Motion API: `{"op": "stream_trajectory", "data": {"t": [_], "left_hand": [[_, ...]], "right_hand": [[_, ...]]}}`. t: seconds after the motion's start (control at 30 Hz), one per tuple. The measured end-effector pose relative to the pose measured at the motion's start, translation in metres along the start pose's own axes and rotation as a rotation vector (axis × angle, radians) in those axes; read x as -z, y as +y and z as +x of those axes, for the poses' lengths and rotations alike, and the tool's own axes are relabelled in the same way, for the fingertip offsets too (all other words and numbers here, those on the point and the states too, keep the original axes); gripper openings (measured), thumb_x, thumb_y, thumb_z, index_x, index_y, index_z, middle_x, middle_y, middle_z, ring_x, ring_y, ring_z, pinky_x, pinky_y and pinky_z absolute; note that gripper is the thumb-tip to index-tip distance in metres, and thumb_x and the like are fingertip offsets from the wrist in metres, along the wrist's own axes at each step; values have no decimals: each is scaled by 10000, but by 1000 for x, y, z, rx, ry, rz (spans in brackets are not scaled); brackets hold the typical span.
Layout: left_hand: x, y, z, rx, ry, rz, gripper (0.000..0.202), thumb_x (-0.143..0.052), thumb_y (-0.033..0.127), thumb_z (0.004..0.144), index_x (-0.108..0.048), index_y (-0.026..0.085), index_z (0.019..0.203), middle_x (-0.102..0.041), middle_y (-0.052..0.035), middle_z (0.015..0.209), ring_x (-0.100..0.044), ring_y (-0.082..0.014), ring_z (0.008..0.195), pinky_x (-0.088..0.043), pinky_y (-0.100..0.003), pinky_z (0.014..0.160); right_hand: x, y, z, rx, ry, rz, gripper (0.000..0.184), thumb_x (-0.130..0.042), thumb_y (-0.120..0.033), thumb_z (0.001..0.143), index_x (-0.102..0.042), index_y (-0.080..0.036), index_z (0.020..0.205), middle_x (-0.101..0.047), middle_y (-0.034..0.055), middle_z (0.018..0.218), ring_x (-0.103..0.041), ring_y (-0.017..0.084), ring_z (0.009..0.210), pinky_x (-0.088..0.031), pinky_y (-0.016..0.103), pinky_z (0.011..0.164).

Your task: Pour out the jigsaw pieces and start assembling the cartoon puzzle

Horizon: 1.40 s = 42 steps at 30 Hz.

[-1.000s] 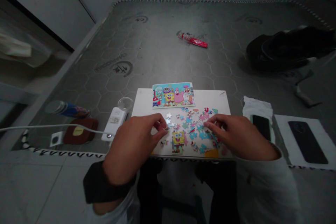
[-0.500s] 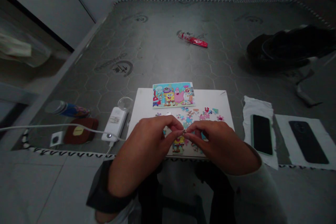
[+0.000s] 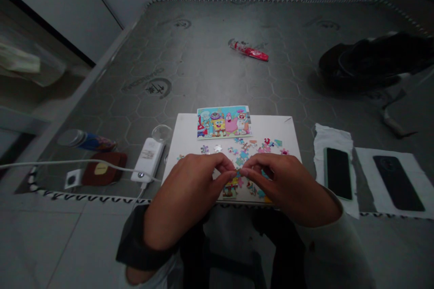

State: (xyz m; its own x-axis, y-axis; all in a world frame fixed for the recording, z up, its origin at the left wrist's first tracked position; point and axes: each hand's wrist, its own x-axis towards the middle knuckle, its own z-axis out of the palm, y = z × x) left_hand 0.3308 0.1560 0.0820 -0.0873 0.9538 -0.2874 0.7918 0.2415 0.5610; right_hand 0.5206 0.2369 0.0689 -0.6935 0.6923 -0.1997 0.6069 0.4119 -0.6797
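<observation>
Over the white board (image 3: 273, 125), my left hand (image 3: 193, 185) and my right hand (image 3: 286, 183) meet with fingers pinched. Between their fingertips they hold a small jigsaw piece (image 3: 238, 172), mostly covered by the fingers. Just below the fingertips lies a yellow cartoon part of the puzzle (image 3: 230, 191) near the board's front edge; the hands hide some of it. Loose jigsaw pieces (image 3: 241, 161) are scattered beyond and between the hands. At the back of the board rests a cartoon picture card (image 3: 225, 126).
Left of the board are a white power bank (image 3: 149, 158) with a cable, a brown case (image 3: 105, 171) and a blue can (image 3: 96, 141). To the right, two phones (image 3: 338, 174) lie on white paper. A red packet (image 3: 251, 51) and a black bag (image 3: 366, 63) sit farther back.
My hands have shifted slightly, staying together at the fingertips. A few loose pieces beyond my left hand show more clearly, and an orange spot shows under my right hand.
</observation>
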Motion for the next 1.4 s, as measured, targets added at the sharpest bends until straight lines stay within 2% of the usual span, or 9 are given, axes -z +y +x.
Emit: {"op": "stream_trajectory", "data": {"t": [0.23,0.53,0.9,1.2,1.4], "left_hand": [[-3,-1,1,-47,3,-73,140,-596,346,948,-719,279,957,-758,43,853,-641,-143,714,-381,-256,648],[-3,-1,0,-83,39,-123,121,-668,246,899,-730,271,1000,-775,51,935,-623,-116,664,-410,-239,662],[-6,-1,2,-163,79,-138,78,-693,217,884,-732,272,924,-759,79,882,-582,-91,621,-407,-228,664],[-8,-1,1,-122,-23,-82,61,-661,265,908,-695,255,957,-755,32,894,-638,-141,726,-406,-250,655],[-10,-2,3,-122,-10,-108,141,-632,221,918,-674,261,1047,-749,33,938,-643,-139,741,-418,-248,659]], "right_hand": [[-4,4,-3,9,-40,-21,225,-590,-441,956,-738,-276,920,-730,-30,824,-610,154,738,-365,298,674],[-5,8,-2,24,-32,-34,247,-582,-444,960,-737,-256,916,-714,-15,803,-584,150,709,-346,300,656],[-8,4,-2,28,-58,-45,164,-668,-384,917,-746,-255,852,-703,-28,747,-605,154,703,-349,316,690],[-5,13,-2,0,-106,-58,151,-677,-405,907,-759,-279,928,-728,-17,817,-630,170,757,-378,306,683],[-4,12,-2,0,-133,-83,150,-658,-379,916,-762,-272,932,-741,-7,842,-643,184,781,-394,317,711]]}}
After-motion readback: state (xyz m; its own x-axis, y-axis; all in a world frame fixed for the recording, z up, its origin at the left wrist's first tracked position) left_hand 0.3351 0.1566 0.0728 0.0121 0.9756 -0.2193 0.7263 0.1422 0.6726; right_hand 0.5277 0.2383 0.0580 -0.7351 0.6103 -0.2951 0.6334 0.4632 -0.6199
